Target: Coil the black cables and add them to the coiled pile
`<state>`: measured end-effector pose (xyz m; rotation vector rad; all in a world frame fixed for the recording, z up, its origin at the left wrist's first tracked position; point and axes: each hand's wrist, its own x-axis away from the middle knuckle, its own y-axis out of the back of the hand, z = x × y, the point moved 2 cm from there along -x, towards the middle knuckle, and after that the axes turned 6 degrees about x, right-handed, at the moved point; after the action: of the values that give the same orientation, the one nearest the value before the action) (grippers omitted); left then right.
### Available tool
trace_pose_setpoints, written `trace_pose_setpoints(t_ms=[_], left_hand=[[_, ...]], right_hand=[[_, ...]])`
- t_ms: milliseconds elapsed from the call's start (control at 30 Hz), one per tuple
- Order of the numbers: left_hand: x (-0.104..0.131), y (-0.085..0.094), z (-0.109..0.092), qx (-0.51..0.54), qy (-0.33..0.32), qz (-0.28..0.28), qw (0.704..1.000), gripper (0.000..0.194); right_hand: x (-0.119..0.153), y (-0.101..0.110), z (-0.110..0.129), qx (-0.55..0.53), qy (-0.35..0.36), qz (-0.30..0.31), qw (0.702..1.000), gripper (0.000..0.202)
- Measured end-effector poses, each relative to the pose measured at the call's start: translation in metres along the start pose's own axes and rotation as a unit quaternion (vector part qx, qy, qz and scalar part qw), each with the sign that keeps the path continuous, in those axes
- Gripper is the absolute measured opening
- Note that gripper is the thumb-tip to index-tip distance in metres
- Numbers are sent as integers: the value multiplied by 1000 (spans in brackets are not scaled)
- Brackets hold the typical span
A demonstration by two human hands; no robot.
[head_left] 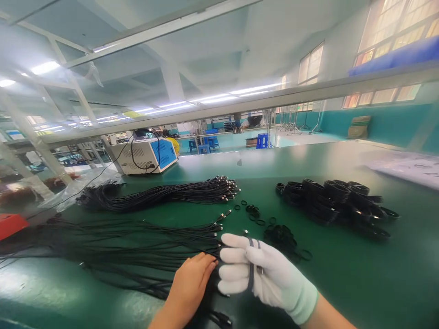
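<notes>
My right hand (264, 274), in a white glove, is raised over the bench with its palm towards me. A black cable (252, 274) passes across its fingers, and the thumb presses on it; a small metal end shows by the palm. Close on the left, my bare left hand (190, 281) has its fingers pressed together, with a bit of the black cable at the fingertips. Loose black cables (164, 249) lie spread beneath and left of it, with small metal plugs at their right ends. Small black rings (281, 237) lie in a pile behind my right hand.
A thick bundle of black cables (171, 192) lies farther back. Stacks of coiled cables (329, 198) stand at the right. A white and blue machine (146, 155) sits at the back left, and a red object (12, 226) at the left edge. Clear plastic sheeting (408, 167) lies far right.
</notes>
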<state>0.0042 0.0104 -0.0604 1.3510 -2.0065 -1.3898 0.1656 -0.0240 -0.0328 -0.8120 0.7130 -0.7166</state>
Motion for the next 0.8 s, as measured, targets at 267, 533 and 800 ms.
trace_pose_setpoints(t_ms=[267,533,800], left_hand=[[22,11,-46,-101,-181,-35,978,12],[-19,37,-32,295,-4,127,947,8],[16,-3,8,38,32,-1,999,30]], right_hand=[[9,27,-15,131,-53,-121,983,32],[10,16,-42,-10,-234,79,969,42],[-1,4,-12,1,-23,-17,1000,27]])
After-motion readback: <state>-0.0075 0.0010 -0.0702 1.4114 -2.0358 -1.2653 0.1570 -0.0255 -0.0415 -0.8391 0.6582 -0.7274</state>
